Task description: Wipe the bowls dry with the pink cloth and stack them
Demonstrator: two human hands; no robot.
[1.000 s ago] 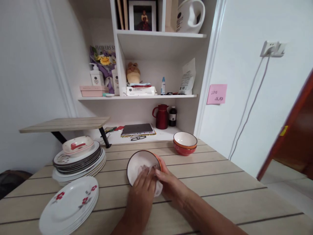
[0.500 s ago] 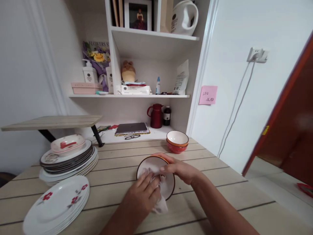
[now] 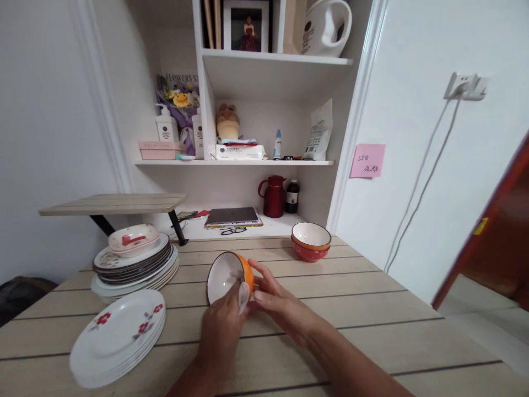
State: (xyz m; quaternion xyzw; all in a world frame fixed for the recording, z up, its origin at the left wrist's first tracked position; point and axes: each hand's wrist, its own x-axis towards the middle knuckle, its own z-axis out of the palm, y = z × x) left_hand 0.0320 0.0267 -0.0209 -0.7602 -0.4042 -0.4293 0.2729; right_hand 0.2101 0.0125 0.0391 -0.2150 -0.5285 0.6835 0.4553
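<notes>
An orange bowl (image 3: 248, 272) with a white inside and dark rim is tilted on its side, its opening facing left. My left hand (image 3: 225, 320) is closed on a pale cloth (image 3: 243, 295) at the bowl's lower rim, with part of the cloth inside. Against the orange outside, my right hand (image 3: 279, 300) supports the bowl from the right, fingers apart and curved round it. Behind, two stacked bowls (image 3: 311, 242), orange over red, stand upright on the wooden table (image 3: 372, 320).
Flowered white plates (image 3: 118, 336) are piled at the left front. Behind them is a taller plate stack (image 3: 134, 270) topped by small dishes, beside a raised wooden stand (image 3: 115, 204). A laptop (image 3: 232, 215), glasses (image 3: 233, 231) and a red jug (image 3: 274, 197) sit at the back.
The bowl has moved left and turned from facing up to facing left, showing its orange outside. Both hands moved with it. The view has shifted, so the surroundings appear farther right.
</notes>
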